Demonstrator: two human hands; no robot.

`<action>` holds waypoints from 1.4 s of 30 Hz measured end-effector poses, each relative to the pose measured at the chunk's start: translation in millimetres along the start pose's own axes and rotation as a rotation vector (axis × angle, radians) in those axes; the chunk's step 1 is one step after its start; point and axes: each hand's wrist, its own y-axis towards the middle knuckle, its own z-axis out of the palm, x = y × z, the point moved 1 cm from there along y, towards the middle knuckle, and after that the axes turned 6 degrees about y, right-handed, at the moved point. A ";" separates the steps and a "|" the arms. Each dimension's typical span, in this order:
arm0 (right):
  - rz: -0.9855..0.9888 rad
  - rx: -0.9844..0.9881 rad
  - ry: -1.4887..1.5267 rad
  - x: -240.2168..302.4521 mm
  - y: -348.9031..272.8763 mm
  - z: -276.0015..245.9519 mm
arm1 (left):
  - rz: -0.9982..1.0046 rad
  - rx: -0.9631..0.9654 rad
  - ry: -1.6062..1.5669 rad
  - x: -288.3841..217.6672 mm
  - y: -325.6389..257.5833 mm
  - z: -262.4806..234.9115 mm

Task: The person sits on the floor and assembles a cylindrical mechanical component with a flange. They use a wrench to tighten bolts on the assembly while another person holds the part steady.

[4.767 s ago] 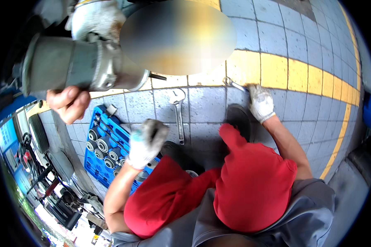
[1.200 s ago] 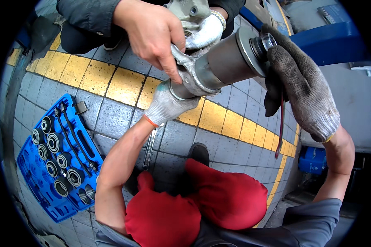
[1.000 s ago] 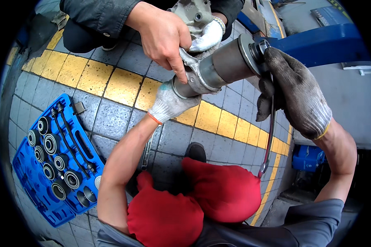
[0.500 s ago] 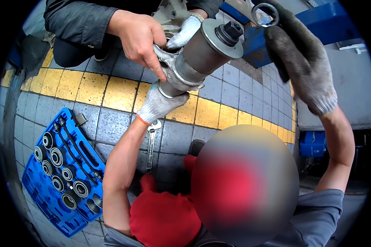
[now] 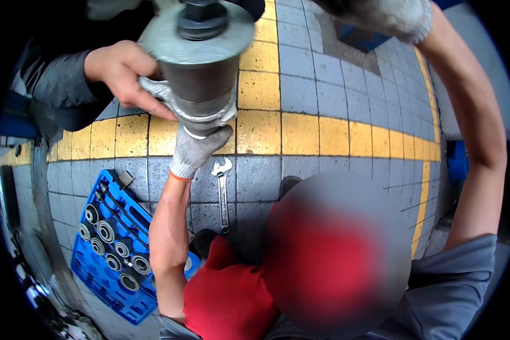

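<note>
My left hand (image 5: 194,152), in a grey knitted glove with an orange cuff, is closed around the lower end of a metal press sleeve (image 5: 201,82). The sleeve stands nearly upright through a cast metal arm (image 5: 209,120). On top are a round plate (image 5: 153,42) and a dark bolt head (image 5: 203,21). From the left, a co-worker's bare hand (image 5: 124,73) grips the casting's side. My right hand (image 5: 394,17), gloved, is raised at the top edge, right of the sleeve. Its fingers are blurred and cut off, so whatever they hold is hidden.
An adjustable wrench (image 5: 223,195) lies on the grey tiles below my left hand. Left of my forearm, an open blue case (image 5: 85,263) holds several round metal sleeves and long threaded rods. A yellow stripe (image 5: 306,135) crosses the floor. A blurred disc covers the lower middle.
The sleeve now appears more upright and further left, with both hands on it. My right hand has shifted to the top edge; the metal ring seen by its fingers is out of view.
</note>
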 end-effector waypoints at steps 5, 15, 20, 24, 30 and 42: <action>0.302 0.093 0.046 28.2 -73.5 37.2 | 0.051 0.024 -0.066 -20.3 24.2 31.1; 0.738 0.176 0.317 91.1 -189.7 318.7 | 0.261 -0.145 0.080 38.0 19.1 21.3; 0.836 0.207 0.360 117.2 -207.3 395.2 | 0.226 -0.111 -0.038 71.0 23.2 17.3; 0.840 0.182 0.377 114.4 -208.7 401.4 | 0.252 -0.207 -0.043 67.2 22.4 21.1; 0.632 0.037 0.334 51.6 -171.1 295.0 | 0.248 -0.214 0.068 41.5 19.2 18.2; -0.217 0.004 0.116 -31.2 33.4 -6.0 | -0.035 0.057 0.111 -33.6 7.3 15.2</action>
